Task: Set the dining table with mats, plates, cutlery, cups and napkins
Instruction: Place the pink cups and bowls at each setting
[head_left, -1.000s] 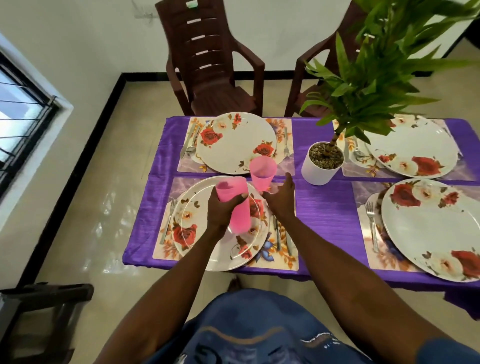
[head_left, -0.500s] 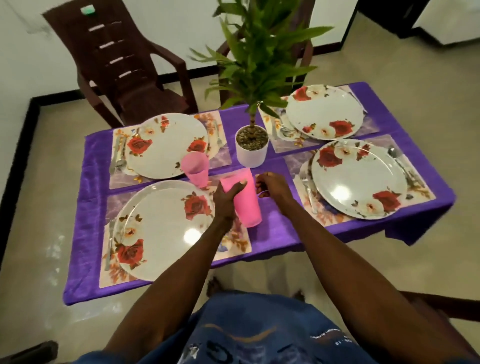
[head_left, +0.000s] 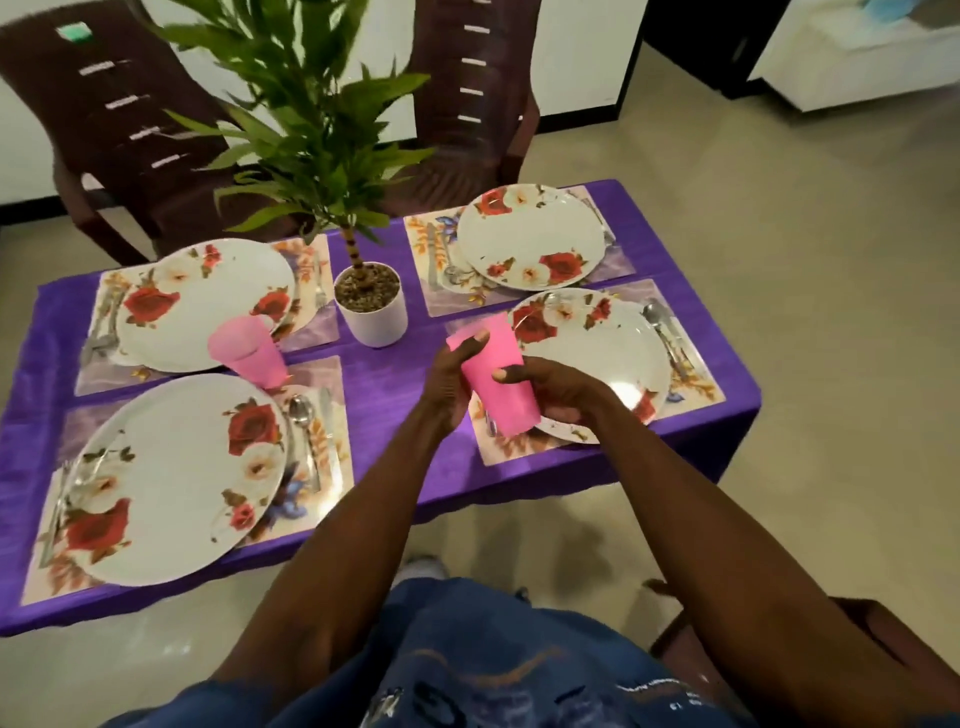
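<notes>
Here, seen from a head-worn camera looking down, a person stands at a table covered in a purple cloth (head_left: 384, 384). Both hands hold a stack of pink cups (head_left: 496, 376) above the near right place setting. The stack is nearly upright, its long axis leaning slightly, open end up and away from the person. The left hand (head_left: 447, 389) grips its left side, fingers curled round the back and thumb near the rim. The right hand (head_left: 558, 389) grips from the right, lower down, thumb pressed across the front and fingers curled beneath the base.

The stack hovers over the left edge of the near right plate (head_left: 597, 358) and its mat (head_left: 514, 447), not resting on either. One pink cup (head_left: 249, 351) already stands between the two left plates, well apart from the hands. All four settings have a mat, a flowered plate and cutlery. A potted plant (head_left: 371, 304) stands at the table's centre, just beyond and left of the stack.

The likely next step is drawing one cup off the bottom; the right hand, lower on the stack, is better placed to do it. No napkins can be seen.
</notes>
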